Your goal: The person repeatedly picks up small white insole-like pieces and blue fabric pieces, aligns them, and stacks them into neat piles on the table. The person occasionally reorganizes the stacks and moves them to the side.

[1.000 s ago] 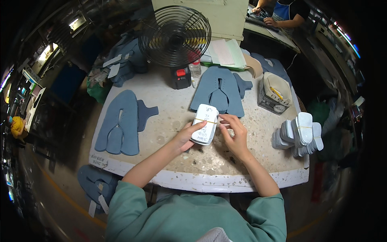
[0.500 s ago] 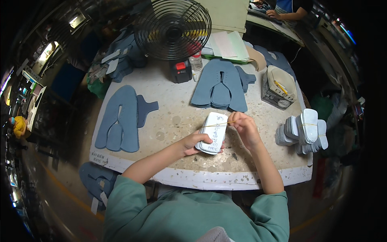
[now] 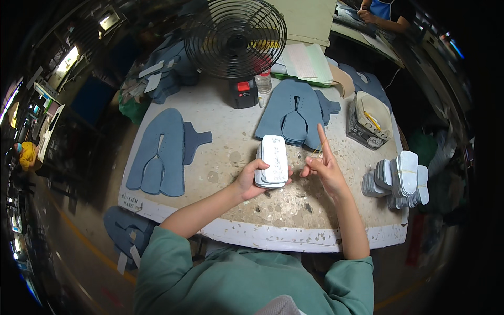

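Note:
My left hand (image 3: 251, 179) is closed round a stack of white, round-cornered oblong pieces (image 3: 274, 157), thumb on top and fingers underneath. Handwriting marks the top piece, and no band shows round the stack. Just right of it, my right hand (image 3: 326, 170) points its index finger up, with the other fingers curled. A thin yellowish rubber band (image 3: 317, 150) hangs on this hand between the index finger and thumb. Beyond the hands lies a pile of blue-grey shoe-upper pieces (image 3: 273, 114). Another such upper pile (image 3: 160, 136) lies at the left.
Banded bundles of white oblong pieces (image 3: 403, 178) stand at the right table edge. Behind them is a box with a yellow pen (image 3: 367, 126). A black fan (image 3: 236, 42), a bottle (image 3: 263, 83) and papers on a green tray (image 3: 307, 65) line the back. A co-worker's hand (image 3: 367, 17) shows beyond.
The rubber band has come off the stack and is now on my right hand, whose index finger has straightened upward. The stack has shifted slightly left in the view.

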Demonstrator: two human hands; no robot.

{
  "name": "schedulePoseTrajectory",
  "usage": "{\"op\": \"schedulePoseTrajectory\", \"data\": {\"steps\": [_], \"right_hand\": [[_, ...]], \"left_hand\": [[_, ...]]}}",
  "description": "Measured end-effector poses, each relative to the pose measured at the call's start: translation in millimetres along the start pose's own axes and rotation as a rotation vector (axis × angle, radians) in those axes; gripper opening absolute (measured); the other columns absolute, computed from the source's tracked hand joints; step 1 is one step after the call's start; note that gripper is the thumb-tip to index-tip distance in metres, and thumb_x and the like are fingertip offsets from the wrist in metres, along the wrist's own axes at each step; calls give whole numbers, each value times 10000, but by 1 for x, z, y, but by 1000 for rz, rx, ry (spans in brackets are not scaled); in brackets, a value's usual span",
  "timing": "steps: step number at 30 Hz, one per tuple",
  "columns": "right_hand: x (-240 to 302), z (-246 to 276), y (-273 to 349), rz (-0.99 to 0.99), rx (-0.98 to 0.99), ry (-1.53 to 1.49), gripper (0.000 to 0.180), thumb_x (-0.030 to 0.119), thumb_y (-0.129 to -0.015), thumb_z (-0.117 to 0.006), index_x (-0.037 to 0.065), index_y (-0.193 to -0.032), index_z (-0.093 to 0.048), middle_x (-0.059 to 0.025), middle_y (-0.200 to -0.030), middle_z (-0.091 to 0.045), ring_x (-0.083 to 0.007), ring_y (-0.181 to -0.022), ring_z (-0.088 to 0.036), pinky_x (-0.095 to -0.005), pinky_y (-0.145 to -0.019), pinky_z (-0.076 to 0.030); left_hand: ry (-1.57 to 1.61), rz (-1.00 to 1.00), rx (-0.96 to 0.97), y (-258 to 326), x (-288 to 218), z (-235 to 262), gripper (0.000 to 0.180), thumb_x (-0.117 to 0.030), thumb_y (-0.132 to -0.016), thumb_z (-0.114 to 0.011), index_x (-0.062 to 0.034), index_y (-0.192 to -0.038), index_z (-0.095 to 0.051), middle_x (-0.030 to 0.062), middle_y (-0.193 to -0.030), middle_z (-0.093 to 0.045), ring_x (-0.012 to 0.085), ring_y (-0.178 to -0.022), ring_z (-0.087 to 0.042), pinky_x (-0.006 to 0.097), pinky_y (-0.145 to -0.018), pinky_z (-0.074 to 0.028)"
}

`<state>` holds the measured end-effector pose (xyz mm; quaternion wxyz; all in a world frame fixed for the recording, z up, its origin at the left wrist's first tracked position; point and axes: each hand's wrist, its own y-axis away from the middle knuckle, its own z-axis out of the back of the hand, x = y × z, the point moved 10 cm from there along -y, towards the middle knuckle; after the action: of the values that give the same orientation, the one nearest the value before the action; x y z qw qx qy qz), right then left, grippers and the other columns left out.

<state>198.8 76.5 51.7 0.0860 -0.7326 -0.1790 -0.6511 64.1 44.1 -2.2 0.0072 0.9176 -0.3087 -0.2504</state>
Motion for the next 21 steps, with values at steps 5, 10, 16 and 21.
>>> {"op": "schedulePoseTrajectory", "data": {"steps": [5,10,16,21], "right_hand": [[-19,-12,-6,13,-83,34,958,98,-886,-684,129,-1551,4,-45,-903,-596,-88,-842,-598,-223,-694,-490],[-29,-18,-7,55,-42,-19,748,40,-864,-689,-22,-1476,-263,-2,-799,-571,-55,-718,-565,-195,-693,-477],[-22,-15,-5,171,-106,94,730,-10,-840,-674,29,-1476,-318,-26,-898,-596,-65,-812,-578,-184,-697,-466],[-21,-12,-4,192,-129,151,691,11,-830,-694,50,-1449,-391,-29,-928,-600,-74,-846,-574,-192,-692,-463]], "left_hand": [[-137,-22,-166,-1,0,20,638,-67,-828,-574,-15,-1407,-311,211,-1291,-505,336,-1203,-541,474,-1056,-443],[-264,-39,-169,-2,1,19,600,-17,-856,-635,-43,-1382,-347,133,-1268,-527,256,-1195,-555,403,-1014,-492],[-317,-36,-163,-2,4,15,614,-23,-860,-612,-44,-1399,-318,132,-1278,-523,255,-1200,-553,412,-1018,-491],[-94,10,-59,0,7,9,660,-22,-837,-546,-37,-1432,-261,158,-1335,-472,283,-1262,-500,457,-1061,-450]]}}
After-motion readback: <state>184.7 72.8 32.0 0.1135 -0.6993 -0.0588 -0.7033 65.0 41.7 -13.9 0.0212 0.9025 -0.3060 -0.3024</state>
